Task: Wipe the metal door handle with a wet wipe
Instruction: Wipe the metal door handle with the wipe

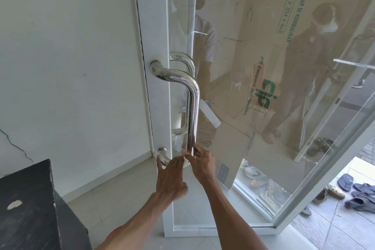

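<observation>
The polished metal door handle (192, 105) is a tall D-shaped bar on the white frame of a glass door (253, 199). A twin handle shows behind the glass. Both my hands are at the bar's lower bend. My right hand (200, 163) pinches a pale wet wipe (185, 159) against the bottom of the upright bar. My left hand (172, 178) has its fingers stretched out flat and together, with the tips on the lower curve beside the wipe. Most of the wipe is hidden between the hands.
A black cabinet (30, 205) stands at the lower left against the white wall. A printed cardboard sheet (263, 67) leans behind the glass, which reflects people. The door stands ajar, with sandals (357, 191) on the floor outside at the right.
</observation>
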The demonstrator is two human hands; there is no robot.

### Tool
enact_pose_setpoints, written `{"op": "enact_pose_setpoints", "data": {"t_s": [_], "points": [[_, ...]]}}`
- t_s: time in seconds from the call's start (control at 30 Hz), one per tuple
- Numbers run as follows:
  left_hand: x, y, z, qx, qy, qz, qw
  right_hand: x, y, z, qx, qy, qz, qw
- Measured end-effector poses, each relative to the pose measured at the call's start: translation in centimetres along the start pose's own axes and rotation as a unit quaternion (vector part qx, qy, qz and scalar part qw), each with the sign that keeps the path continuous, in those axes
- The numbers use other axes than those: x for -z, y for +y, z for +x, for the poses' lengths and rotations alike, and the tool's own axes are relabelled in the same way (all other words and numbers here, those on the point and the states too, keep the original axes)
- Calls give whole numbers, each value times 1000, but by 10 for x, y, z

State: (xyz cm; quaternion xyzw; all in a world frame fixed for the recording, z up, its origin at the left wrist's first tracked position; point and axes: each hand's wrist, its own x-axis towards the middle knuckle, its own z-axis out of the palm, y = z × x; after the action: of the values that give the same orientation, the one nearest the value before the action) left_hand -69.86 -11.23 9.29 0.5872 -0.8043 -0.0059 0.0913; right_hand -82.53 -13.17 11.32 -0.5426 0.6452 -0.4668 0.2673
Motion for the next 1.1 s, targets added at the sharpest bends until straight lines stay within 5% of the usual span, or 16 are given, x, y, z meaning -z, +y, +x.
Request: {"op": "enact_pose_setpoints", "data": {"t_s": [0.23, 0.43, 0.67, 0.8, 0.9, 1.0, 1.1], "points": [[20, -30, 13, 22, -61, 79, 995, -2, -3, 1, -9, -1, -21, 1000], [25, 7, 14, 26, -104, -124, 986, 5, -11, -2, -26, -23, -34, 999], [31, -12, -1, -15, -117, -18, 993, 3, -24, -16, -7, 15, -132, 991], [24, -17, -2, -10, -131, -23, 991, -18, -25, -46, 202, 192, -180, 943], [23, -31, -1, -33, -139, -23, 989, -26, -21, -52, 368, 128, -228, 892], [26, -39, 3, -41, -163, -37, 985, -22, -27, -38, 331, 37, -410, 849], [25, -55, -2, -26, -159, -47, 986, -37, -26, -40, 238, -114, -605, 751]]}}
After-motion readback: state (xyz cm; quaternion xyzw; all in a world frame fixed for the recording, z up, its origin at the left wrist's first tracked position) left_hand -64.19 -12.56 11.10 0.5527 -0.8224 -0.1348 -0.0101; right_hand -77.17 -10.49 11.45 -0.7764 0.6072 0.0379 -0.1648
